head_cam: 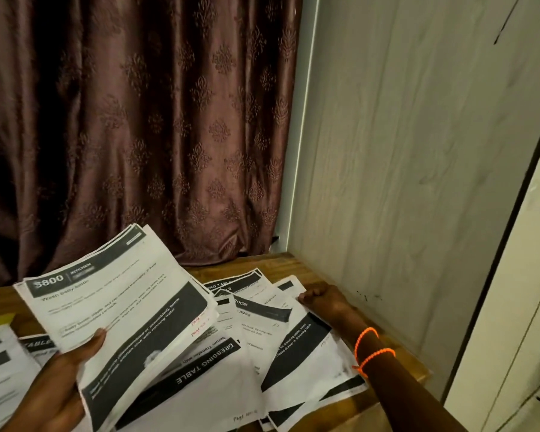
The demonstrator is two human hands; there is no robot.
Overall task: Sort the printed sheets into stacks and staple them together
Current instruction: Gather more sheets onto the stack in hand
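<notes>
now left hand (60, 381) grip pinching raised sheaf (119, 307), right hand (320, 299) fingers curled on spread sheets (296, 347)

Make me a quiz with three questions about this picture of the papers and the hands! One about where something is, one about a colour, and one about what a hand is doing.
1. Where is the sheet headed DRESSING TABLE?
A. Flat on the wooden table
B. Pinned to the curtain
C. On the floor

2. What colour are the bands on the right wrist?
A. Blue
B. Orange
C. Black

3. What is the left hand doing?
A. Resting with nothing in it
B. Pulling the curtain
C. Holding up a bundle of sheets

Answers:
1 A, it lies among the loose sheets spread on the wooden table.
2 B, they glow bright orange.
3 C, its thumb presses on the bundle of sheets, topped by a page marked $800 KITCHEN.
</notes>
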